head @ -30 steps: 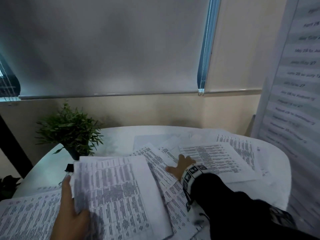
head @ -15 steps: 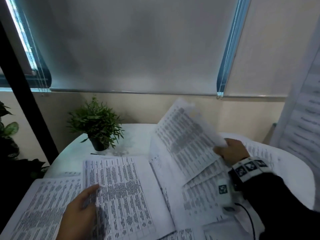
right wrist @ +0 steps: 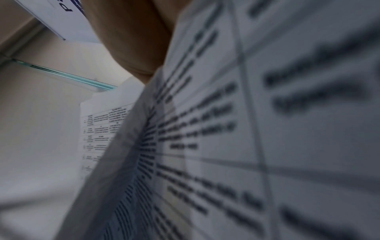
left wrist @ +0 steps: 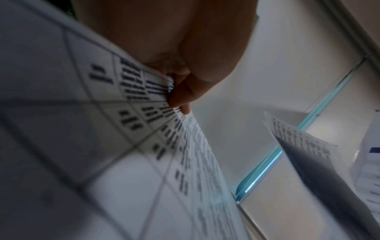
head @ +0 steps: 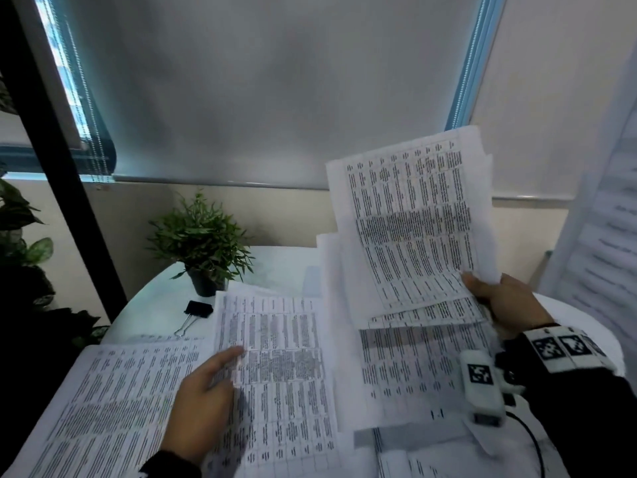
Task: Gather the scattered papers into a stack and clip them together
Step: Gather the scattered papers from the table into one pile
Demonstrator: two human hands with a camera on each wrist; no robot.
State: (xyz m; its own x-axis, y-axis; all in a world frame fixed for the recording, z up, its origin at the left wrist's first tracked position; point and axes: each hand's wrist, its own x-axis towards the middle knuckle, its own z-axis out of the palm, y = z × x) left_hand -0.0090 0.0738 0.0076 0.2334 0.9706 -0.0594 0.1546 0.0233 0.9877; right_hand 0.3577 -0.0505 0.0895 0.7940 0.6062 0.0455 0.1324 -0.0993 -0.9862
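Observation:
Printed sheets with tables cover the white round table (head: 144,305). My left hand (head: 215,376) grips the left edge of the middle paper stack (head: 282,374), thumb on top; the left wrist view shows the fingers (left wrist: 180,97) pinching that stack's edge (left wrist: 115,123). My right hand (head: 491,296) holds several sheets (head: 410,229) raised upright above the table's right side. Those sheets (right wrist: 226,129) fill the blurred right wrist view, with part of the hand (right wrist: 133,40) behind them. A black binder clip (head: 199,309) lies on the table left of the stack.
A small potted plant (head: 203,243) stands at the table's back, just behind the clip. More sheets lie at the front left (head: 113,408) and under the raised ones (head: 413,367). A printed banner (head: 603,236) stands at the right. Darker plants (head: 20,243) are at the far left.
My right hand picked sheets off the table and has raised them higher and to the right. The left hand stays at the middle stack's edge. The binder clip has come into view.

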